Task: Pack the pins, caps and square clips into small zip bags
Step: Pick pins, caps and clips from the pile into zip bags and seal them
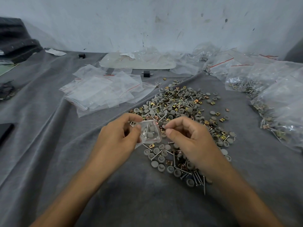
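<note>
Forearms come in from the bottom edge over the grey cloth of the tabletop [49,145]. Your left hand [118,133] grips a small zip bag [150,138] between thumb and fingers; grey caps [149,134] and a pin [146,128] show through the plastic. Your right hand [188,136] sits just beside the bag's edge, fingers curled, thumb and forefinger drawn together; whether they pinch a piece cannot be told. Under your right wrist lie loose pins, caps and brass-coloured square clips [168,161], and the heap [177,105] of the same parts spreads beyond both hands. Farther left lies a stack of empty zip bags [105,90]; along the right edge sit filled bags [270,95]. A scuffed wall [147,22] stands behind.
</note>
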